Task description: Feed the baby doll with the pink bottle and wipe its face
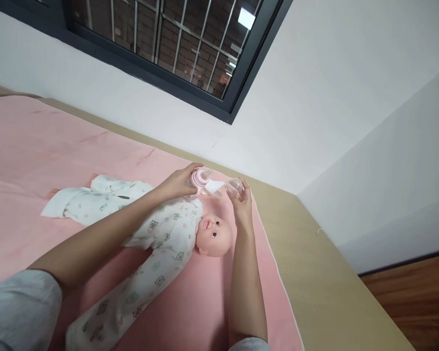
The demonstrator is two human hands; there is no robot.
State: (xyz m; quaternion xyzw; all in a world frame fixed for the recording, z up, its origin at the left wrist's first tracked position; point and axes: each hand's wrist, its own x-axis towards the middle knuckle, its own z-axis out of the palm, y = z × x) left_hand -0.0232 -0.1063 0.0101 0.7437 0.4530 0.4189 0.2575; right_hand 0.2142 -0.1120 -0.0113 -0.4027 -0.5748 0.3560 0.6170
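My left hand [181, 182] is wrapped round a baby bottle [199, 180] with a pink collar and a clear teat that tilts to the right. In my right hand [243, 200] is a clear bottle cap [234, 186], held apart from the teat. Both hands are above a baby doll [214, 236], which lies on its back in white printed clothes [161, 234], its head toward the right. Something white [214, 187], perhaps a cloth or paper, shows between the bottle and the cap; its kind is unclear.
A pink sheet [197, 302] lies under the doll on a light wooden surface [307, 273]. Behind it rise a white wall [270, 146] and a dark-framed window [227, 114] with bars. The wooden surface's edge runs down at the right, beside brown wood [420, 287].
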